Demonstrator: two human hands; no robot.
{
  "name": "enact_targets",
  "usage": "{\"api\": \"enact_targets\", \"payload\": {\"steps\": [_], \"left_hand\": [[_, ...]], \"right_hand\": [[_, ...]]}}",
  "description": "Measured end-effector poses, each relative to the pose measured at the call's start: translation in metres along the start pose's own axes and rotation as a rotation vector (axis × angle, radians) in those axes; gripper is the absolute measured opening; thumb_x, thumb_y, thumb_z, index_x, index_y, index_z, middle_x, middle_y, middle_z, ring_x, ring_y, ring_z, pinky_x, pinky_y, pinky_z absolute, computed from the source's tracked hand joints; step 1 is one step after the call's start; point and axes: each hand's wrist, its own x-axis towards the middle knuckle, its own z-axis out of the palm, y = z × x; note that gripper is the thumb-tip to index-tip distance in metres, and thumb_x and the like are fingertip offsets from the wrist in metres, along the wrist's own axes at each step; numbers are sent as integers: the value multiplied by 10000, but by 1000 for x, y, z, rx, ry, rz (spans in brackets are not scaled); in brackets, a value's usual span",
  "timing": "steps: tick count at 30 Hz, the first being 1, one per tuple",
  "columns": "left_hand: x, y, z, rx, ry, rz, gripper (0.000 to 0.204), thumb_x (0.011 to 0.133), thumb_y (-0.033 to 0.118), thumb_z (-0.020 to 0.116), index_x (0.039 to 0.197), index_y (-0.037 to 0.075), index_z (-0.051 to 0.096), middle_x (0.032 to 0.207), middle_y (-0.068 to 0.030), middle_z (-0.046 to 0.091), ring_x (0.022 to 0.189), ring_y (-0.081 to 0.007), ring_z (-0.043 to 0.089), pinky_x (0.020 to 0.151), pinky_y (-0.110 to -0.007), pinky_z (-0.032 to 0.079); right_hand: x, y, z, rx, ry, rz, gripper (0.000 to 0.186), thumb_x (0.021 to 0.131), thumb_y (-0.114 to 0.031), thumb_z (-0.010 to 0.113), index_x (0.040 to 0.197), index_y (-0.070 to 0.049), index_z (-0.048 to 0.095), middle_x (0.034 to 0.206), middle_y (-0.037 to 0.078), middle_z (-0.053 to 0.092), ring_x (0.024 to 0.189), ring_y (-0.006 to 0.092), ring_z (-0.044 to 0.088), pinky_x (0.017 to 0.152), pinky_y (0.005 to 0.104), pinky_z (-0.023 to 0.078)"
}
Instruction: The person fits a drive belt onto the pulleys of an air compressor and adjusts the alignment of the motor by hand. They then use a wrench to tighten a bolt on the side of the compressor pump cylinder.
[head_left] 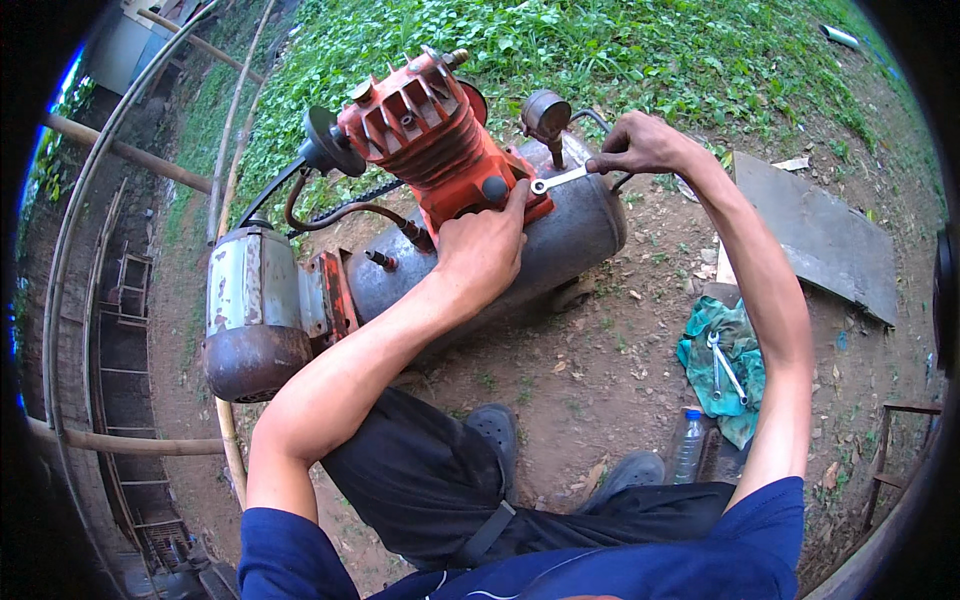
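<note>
An orange-red air compressor pump stands on a dark grey cylindrical tank. My right hand pinches one end of a silver wrench. The wrench's ring end lies at the right side of the pump's base, below a round pressure gauge. My left hand rests against the front of the base with its index finger stretched up close to the ring end. Its other fingers are partly hidden, and I see nothing held in it. A round dark knob sits beside that index finger.
An electric motor adjoins the tank's left end. On the ground at right, wrenches lie on a green cloth, near a plastic bottle and a grey board. Bamboo poles run along the left; grass grows behind.
</note>
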Motion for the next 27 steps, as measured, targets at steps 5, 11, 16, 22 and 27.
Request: {"api": "enact_targets", "payload": {"steps": [5, 11, 16, 22, 27], "left_hand": [[5, 4, 2, 20, -3, 10, 624, 852, 234, 615, 1397, 49, 374, 719, -196, 652, 647, -377, 647, 583, -507, 493], [7, 10, 3, 12, -38, 1, 605, 854, 243, 615, 1382, 31, 410, 736, -208, 653, 658, -384, 649, 599, -508, 493], [10, 13, 5, -43, -39, 4, 613, 842, 250, 626, 1360, -5, 422, 752, -221, 657, 680, -400, 650, 625, -508, 502], [19, 9, 7, -46, -48, -9, 637, 830, 236, 634, 1356, -36, 400, 739, -217, 661, 691, -392, 659, 625, -499, 515], [16, 15, 9, 55, -107, 8, 685, 842, 221, 610, 1393, -68, 323, 702, -205, 655, 636, -362, 660, 585, -487, 515]], "right_hand": [[7, -9, -5, -142, 4, 23, 573, 762, -600, 697, 891, -44, 745, 730, 141, 698, 640, 267, 655, 618, 389, 514], [30, -22, -20, -336, -98, 69, 580, 760, -627, 664, 862, -62, 742, 750, 169, 688, 710, 325, 668, 681, 425, 522], [44, -16, -13, -436, -46, 13, 569, 790, -624, 635, 959, -93, 748, 758, 179, 688, 725, 362, 661, 702, 440, 524], [34, 6, 11, -302, 123, -110, 529, 827, -570, 635, 849, -52, 741, 745, 171, 683, 740, 371, 650, 706, 455, 506], [11, 23, 23, -355, 340, -336, 443, 842, -507, 649, 786, -78, 742, 743, 136, 668, 730, 307, 605, 763, 390, 440]]}}
